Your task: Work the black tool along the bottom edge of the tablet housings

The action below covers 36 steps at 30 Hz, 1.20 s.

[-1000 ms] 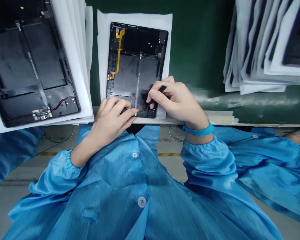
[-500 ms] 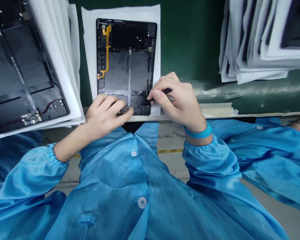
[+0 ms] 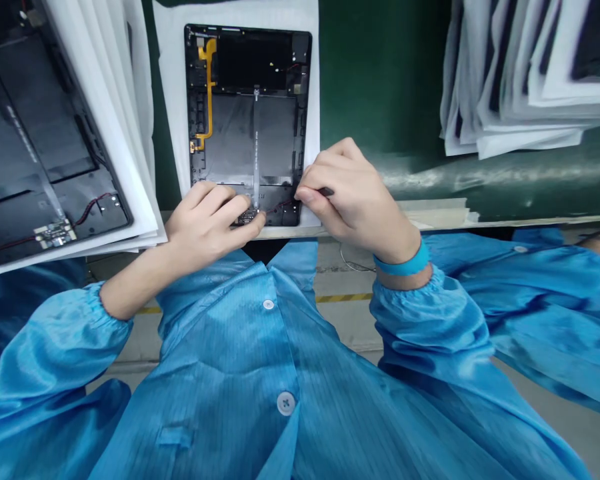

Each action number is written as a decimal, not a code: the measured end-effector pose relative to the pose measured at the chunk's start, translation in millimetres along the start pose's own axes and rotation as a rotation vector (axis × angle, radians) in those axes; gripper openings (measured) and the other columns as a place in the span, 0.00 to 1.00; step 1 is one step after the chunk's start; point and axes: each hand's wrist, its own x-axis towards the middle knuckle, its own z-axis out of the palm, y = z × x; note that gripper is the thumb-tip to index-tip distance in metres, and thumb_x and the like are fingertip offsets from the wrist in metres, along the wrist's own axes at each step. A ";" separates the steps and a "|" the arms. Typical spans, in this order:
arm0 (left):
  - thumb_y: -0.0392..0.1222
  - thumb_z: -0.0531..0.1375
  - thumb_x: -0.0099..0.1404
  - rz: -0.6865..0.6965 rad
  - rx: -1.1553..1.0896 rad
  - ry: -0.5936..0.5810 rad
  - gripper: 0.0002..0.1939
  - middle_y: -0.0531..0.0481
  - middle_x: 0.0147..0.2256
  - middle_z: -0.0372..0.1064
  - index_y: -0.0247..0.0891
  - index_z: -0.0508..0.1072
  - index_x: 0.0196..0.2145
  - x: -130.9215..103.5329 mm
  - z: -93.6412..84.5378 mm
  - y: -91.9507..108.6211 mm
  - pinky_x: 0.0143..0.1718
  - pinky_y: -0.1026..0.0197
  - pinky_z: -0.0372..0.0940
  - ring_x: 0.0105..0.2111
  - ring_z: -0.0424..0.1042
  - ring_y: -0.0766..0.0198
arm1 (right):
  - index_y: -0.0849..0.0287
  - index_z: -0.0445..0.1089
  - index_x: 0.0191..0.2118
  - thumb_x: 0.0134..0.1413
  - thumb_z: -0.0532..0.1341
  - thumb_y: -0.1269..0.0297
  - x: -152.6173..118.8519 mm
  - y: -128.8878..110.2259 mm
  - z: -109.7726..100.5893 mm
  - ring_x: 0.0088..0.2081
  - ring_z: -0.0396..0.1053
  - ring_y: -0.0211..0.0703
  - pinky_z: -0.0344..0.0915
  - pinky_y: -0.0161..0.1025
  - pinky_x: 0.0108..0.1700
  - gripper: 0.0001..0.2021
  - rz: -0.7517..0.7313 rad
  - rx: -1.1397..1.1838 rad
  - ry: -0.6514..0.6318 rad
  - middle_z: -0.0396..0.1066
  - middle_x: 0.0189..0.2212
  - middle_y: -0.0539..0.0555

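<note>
An opened tablet housing (image 3: 280, 133), dark inside, lies on a white foam sheet (image 3: 173, 87). It shows an orange flex cable (image 3: 209, 100), a long grey ribbon cable (image 3: 256, 147) and a small circuit board (image 3: 247, 217) near its lower edge. My left hand (image 3: 207, 223) rests over the lower left corner, fingers apart and bent, fingertips at the board. At the lower right edge, my right hand (image 3: 347, 197) is closed around a slim black tool (image 3: 326, 191); the fingers mostly hide it, and its kind is unclear. Thin dark red wires (image 3: 283, 205) run between the board and that corner.
On the left, a similar tablet housing (image 3: 45, 133) tops a stack of white foam sheets (image 3: 115, 100). Another layered foam stack (image 3: 510, 87) stands on the green mat (image 3: 375, 87) at right. A co-worker's blue sleeve (image 3: 555, 287) shows at the right.
The whole view has shifted slightly, with the tablet now higher in it. Less of the black tool shows above my right fingers. My left hand stays on the lower left corner.
</note>
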 end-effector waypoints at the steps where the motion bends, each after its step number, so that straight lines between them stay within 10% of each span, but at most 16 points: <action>1: 0.37 0.64 0.79 -0.021 -0.021 0.001 0.13 0.45 0.48 0.79 0.51 0.82 0.56 -0.2 0.6 0.3 0.49 0.44 0.72 0.50 0.78 0.50 | 0.50 0.71 0.36 0.77 0.48 0.31 -2.4 -2.9 1.6 0.42 0.74 0.57 0.69 0.64 0.60 0.30 0.013 0.010 0.029 0.73 0.33 0.56; 8: 0.45 0.63 0.81 -0.217 -0.144 -0.114 0.08 0.43 0.53 0.79 0.47 0.84 0.50 1.9 -4.9 0.6 0.57 0.38 0.72 0.60 0.76 0.45 | 0.49 0.72 0.39 0.82 0.51 0.43 -17.0 -32.0 35.6 0.41 0.76 0.55 0.72 0.61 0.56 0.23 0.143 0.172 0.297 0.77 0.33 0.54; 36: 0.44 0.59 0.80 -0.177 -0.081 -0.287 0.12 0.43 0.54 0.80 0.50 0.83 0.51 18.0 -22.5 -4.8 0.55 0.39 0.74 0.57 0.77 0.46 | 0.49 0.71 0.40 0.83 0.46 0.40 -9.7 -25.8 45.9 0.43 0.75 0.54 0.71 0.59 0.60 0.26 0.124 0.142 0.211 0.75 0.34 0.54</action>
